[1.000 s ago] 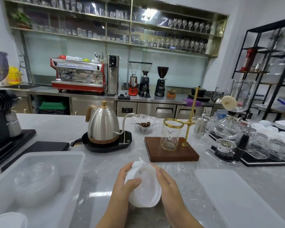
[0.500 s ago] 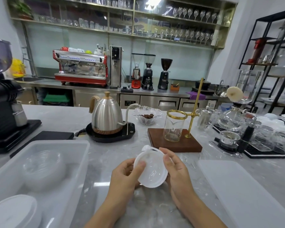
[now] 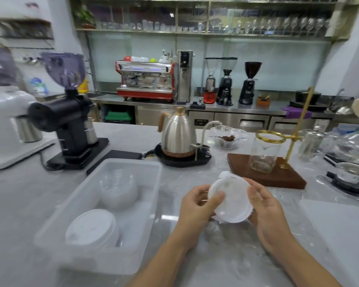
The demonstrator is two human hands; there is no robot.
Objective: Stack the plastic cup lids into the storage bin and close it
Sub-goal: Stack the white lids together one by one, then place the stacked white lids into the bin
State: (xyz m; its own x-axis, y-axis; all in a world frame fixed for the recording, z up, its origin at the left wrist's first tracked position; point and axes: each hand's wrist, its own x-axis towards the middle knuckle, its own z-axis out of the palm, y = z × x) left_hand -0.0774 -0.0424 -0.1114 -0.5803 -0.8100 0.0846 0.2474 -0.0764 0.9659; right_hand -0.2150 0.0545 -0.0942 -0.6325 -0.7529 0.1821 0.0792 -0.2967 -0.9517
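Over the counter's near edge: lids held, bin waiting open.
Storage bin (image 3: 153, 195) sits w/ two lid stacks inside (room left); left hand (image 3: 197, 204) & right hand (image 3: 265, 206) both clasp a lid stack (image 3: 230, 200) by its rim, likely squaring it before loading.

Lid stacks (image 3: 92, 226) in bin (image 3: 155, 195), kettle (image 3: 177, 134) behind, bin cover (image 3: 340, 228) right

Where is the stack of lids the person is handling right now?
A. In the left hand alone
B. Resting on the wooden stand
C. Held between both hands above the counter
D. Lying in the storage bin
C: the left hand and right hand each grip a side of the lid stack, to the right of the open storage bin.
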